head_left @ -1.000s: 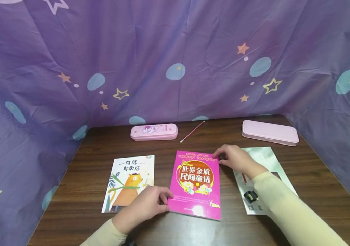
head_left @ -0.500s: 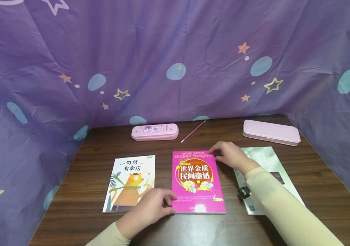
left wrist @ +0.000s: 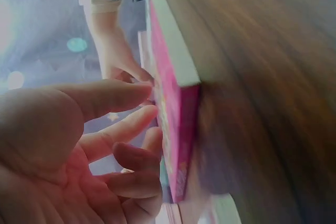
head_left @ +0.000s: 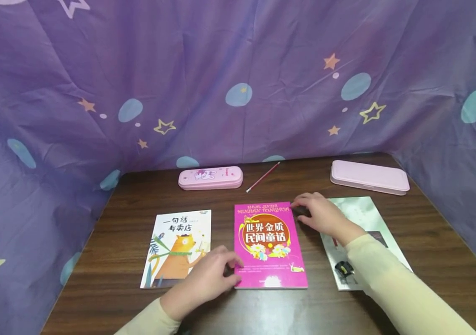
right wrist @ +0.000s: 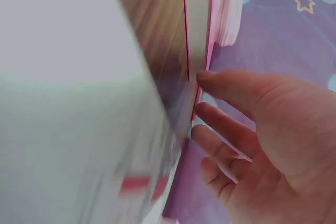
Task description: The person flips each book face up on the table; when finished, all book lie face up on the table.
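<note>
Bright pink book (head_left: 269, 249), lying flat with its cover up on a brown wooden table (head_left: 258, 311). At the book's lower left edge is a person's left hand (head_left: 210, 274), its fingers relaxed and apart; whether they touch the cover is hard to tell. At the book's upper right corner is the right hand (head_left: 321, 216), fingers loosely bent and spread, tips against the edge. Left of the book is a white bear book (head_left: 175, 256); right of it, a pale green book (head_left: 365, 216). Beyond it are a rabbit pencil case (head_left: 210, 178), a red pencil (head_left: 263, 177) and, farther right, a plain pink case (head_left: 369, 177).
</note>
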Motion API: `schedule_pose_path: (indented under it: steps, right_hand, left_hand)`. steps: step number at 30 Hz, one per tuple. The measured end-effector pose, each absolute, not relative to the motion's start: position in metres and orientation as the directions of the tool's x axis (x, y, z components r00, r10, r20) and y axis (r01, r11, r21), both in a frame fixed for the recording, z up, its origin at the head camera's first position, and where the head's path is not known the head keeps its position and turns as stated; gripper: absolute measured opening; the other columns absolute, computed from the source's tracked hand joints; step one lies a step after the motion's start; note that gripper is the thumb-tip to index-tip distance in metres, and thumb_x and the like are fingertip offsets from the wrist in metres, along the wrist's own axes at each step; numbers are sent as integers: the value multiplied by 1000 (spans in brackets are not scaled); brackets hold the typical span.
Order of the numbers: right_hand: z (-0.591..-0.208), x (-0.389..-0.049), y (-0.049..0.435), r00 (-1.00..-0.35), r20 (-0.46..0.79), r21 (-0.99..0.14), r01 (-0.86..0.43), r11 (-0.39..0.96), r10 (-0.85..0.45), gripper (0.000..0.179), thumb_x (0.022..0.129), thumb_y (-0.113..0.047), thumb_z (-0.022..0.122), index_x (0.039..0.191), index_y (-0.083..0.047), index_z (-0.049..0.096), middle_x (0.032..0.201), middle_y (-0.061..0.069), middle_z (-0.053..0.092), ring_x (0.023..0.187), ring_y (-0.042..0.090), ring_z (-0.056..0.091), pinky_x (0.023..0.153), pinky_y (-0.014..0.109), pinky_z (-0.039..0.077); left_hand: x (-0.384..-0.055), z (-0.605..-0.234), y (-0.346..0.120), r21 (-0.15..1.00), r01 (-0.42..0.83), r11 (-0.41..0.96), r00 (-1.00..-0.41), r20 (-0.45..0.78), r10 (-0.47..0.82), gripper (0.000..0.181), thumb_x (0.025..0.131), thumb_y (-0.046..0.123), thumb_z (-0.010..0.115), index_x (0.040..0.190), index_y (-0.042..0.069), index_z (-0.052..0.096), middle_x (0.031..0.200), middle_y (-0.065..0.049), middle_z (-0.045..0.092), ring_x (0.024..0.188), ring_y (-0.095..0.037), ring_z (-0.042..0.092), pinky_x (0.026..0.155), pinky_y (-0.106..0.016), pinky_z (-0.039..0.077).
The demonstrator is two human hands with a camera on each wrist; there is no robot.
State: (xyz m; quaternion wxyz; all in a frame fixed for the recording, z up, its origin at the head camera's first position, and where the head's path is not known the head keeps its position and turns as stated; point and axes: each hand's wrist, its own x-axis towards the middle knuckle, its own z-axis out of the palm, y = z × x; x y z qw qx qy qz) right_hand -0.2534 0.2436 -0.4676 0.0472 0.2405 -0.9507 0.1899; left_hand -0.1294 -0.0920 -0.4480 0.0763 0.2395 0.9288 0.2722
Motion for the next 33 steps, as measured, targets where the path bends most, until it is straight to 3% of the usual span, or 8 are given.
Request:
schedule_pose_path:
  steps: [6,12,18,21,28,33]
  right_hand:
    - [-460,-233,276,-903,172,-354,-430,831,-394,30,90,-11,75,120,-8,74,130,18,67,116,40,60,98,56,49]
    - [-461,-223,321,-930,165,-398,-368,841,-328,38,93,-9,72,130,1,66,134,24,65,118,43,61,99,61,47]
    - [-468,-216,373,-964,83,-374,-264,889,-252,46,97,-13,68,140,0,58,143,26,57,121,43,55,100,64,43]
    - [-470,-216,393,-970,73,-358,-242,902,-232,44,98,-9,66,140,-1,58,145,27,55,120,43,55,99,64,43]
    - [-474,-219,420,-942,152,-327,-333,884,-299,54,84,16,68,135,-2,62,139,26,59,97,31,65,85,54,52]
    - [-475,-225,426,-940,112,-330,-340,881,-321,54,82,18,66,130,-6,67,140,24,60,97,26,62,84,46,51]
  left_hand:
    - [-138,-444,-62,585,433,686,-845,-2,535,19,83,18,82,102,17,77,89,4,65,80,-7,59,75,-21,48]
    - [-150,-443,-28,574,522,631,-761,-20,648,22,84,16,82,105,17,76,98,3,69,91,-6,63,86,-20,50]
    - [-156,-446,3,547,606,577,-692,6,722,26,82,13,83,107,16,75,101,4,71,95,-6,64,90,-17,49]
    - [-154,-447,18,509,623,595,-696,13,718,28,82,15,83,108,18,75,102,6,71,95,-4,63,88,-15,48]
    - [-140,-448,47,404,542,737,-804,-5,594,32,78,22,83,107,31,75,92,16,66,78,5,55,63,-15,41]
    - [-135,-451,64,372,537,757,-820,17,573,36,77,25,83,111,34,73,89,18,62,73,5,52,61,-14,38]
